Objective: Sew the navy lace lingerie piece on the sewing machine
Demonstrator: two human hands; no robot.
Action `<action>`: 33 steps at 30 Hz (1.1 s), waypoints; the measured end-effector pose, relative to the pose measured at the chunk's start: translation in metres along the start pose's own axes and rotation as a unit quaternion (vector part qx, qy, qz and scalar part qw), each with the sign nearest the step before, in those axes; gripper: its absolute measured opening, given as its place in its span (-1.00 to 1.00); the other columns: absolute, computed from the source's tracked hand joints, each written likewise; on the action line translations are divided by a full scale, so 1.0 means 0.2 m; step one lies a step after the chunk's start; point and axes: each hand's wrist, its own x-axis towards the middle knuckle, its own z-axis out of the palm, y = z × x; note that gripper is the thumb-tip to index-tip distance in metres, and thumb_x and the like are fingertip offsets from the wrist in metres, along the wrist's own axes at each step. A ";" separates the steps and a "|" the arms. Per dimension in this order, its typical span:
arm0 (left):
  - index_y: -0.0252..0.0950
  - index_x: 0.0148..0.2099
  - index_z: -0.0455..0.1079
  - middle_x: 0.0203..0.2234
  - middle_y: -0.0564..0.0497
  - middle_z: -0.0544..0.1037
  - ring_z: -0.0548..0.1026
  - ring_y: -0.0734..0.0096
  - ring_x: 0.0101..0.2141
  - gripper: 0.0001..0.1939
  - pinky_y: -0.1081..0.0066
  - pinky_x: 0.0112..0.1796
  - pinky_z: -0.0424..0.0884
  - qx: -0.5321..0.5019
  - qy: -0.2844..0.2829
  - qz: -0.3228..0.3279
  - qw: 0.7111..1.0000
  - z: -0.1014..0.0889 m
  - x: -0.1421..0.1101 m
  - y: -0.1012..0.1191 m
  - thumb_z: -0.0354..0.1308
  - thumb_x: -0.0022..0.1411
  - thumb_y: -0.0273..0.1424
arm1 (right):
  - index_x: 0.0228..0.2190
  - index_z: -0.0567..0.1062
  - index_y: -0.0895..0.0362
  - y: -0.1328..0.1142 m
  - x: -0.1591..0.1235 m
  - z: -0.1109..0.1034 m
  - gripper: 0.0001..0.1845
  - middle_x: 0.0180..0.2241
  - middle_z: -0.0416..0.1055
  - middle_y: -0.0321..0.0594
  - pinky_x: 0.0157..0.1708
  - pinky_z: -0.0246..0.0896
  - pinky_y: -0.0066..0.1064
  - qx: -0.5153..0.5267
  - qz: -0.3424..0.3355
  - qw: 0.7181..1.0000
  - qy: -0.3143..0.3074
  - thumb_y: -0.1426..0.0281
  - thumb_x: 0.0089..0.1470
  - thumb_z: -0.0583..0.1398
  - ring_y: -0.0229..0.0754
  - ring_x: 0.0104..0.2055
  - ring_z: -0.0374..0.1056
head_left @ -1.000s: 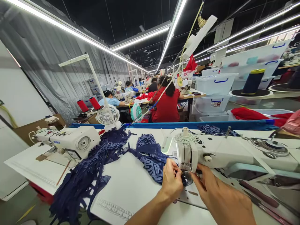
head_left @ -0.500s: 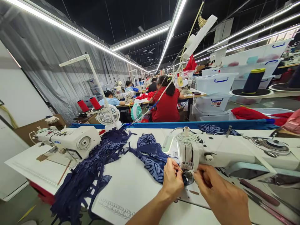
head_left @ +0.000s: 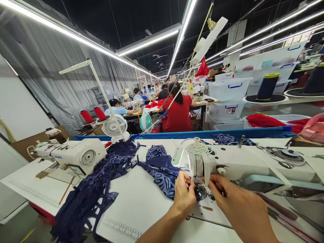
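Observation:
A white sewing machine (head_left: 202, 162) stands in front of me, its needle area between my hands. My left hand (head_left: 184, 192) is closed in a pinch just left of the needle, at the edge of a navy patterned lace garment piece (head_left: 162, 180) that lies flat on the machine table. What exactly its fingertips grip is hidden, though the fabric runs up to them. Right of the needle, my right hand (head_left: 227, 195) has its fingers bent and pressed together close to the presser foot. Whatever they hold is too small to make out.
A long heap of navy lace pieces (head_left: 93, 189) spills over the table's left edge. Beyond it stands a second sewing machine (head_left: 73, 155). Behind the table are a white fan (head_left: 115, 126), a person in red (head_left: 178, 113) and stacked clear bins (head_left: 227, 91). A thread cone (head_left: 268, 87) stands at right.
The view has shifted slightly. Both hands stay at the needle area; my right hand's fingers have moved a little, and the garment piece lies nearly as before.

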 end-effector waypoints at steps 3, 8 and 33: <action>-0.20 -0.20 0.16 -0.38 0.10 0.40 0.38 0.36 -0.32 -0.67 0.41 -0.23 0.25 -0.008 -0.001 0.002 1.000 0.00 0.00 -0.01 0.08 0.14 -0.73 | -0.48 0.45 0.03 0.02 0.02 0.01 -0.51 -0.72 0.29 -0.51 -0.75 -0.06 -0.39 -0.001 -0.048 0.999 0.020 0.26 0.42 -0.08 -0.30 -0.76 0.22; -0.19 -0.20 0.15 -0.41 0.13 0.38 0.37 0.38 -0.36 -0.67 0.44 -0.27 0.24 -0.022 -0.002 0.007 1.000 0.00 0.01 0.00 0.07 0.15 -0.71 | -0.47 0.39 0.09 0.04 0.00 0.02 -0.61 -0.70 0.23 -0.50 -0.66 -0.09 -0.42 0.003 -0.090 0.994 0.056 0.37 0.40 -0.02 -0.39 -0.73 0.18; -0.19 -0.24 0.15 -0.44 0.18 0.33 0.31 0.45 -0.41 -0.60 0.47 -0.30 0.20 -0.053 0.018 -0.016 0.998 -0.01 0.00 0.06 0.05 0.04 -0.80 | -0.30 0.47 0.00 -0.01 -0.13 -0.10 -0.50 -0.63 0.23 -0.38 -0.62 0.22 -0.46 0.421 0.364 0.784 -0.275 -0.17 0.10 0.20 -0.24 -0.61 0.19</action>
